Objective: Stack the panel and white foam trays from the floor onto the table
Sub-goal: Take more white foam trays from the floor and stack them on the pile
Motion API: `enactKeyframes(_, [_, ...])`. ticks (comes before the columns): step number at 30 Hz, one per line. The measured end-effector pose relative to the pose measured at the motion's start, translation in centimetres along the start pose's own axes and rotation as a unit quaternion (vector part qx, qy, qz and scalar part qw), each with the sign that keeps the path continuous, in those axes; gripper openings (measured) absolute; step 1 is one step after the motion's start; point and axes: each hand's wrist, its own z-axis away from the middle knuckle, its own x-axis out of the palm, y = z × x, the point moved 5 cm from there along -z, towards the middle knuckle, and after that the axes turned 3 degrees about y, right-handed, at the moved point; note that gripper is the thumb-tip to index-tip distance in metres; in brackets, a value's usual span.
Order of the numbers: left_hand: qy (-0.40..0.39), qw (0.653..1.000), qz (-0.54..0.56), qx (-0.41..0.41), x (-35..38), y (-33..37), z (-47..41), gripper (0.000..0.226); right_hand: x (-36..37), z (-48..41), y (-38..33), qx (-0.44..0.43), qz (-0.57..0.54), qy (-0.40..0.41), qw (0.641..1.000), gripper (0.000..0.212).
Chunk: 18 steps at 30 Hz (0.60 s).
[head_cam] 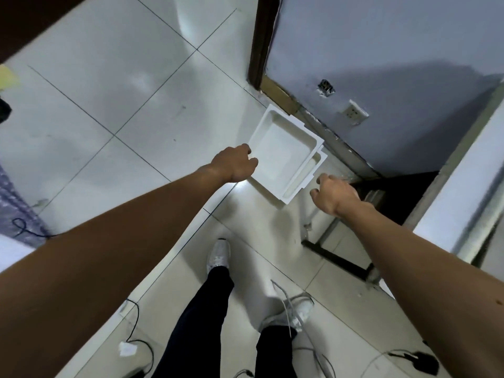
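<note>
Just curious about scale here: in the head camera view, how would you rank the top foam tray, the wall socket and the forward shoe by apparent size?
Largest to smallest:
1. top foam tray
2. forward shoe, though it is nearer the camera
3. wall socket

Readable text: none anywhere in view.
Foam trays [283,156]: plain white, no print or label.
Wall socket [353,112]: white faceplate, no marking that can be made out.
Shoes [218,256]: white, any logo too blurred to read.
Floor tiles [109,91]: bare, no signs or numbers.
</note>
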Motion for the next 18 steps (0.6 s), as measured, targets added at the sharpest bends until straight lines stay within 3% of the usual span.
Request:
enactKeyframes(10, [0.002, 0.986, 0.153, -0.062, 4.6, -3.7, -10.3, 0.038, 8.3, -8.9, 0.3, 0.048, -0.079, -0.028, 0.995, 0.054])
enactKeyframes(18, [0.005, 1.000, 0.024, -0.017, 9.7, -7.8, -18.6, 0.044, 13.4, -15.6, 1.0, 0.119, -0.152, -0.011, 0.981, 0.050])
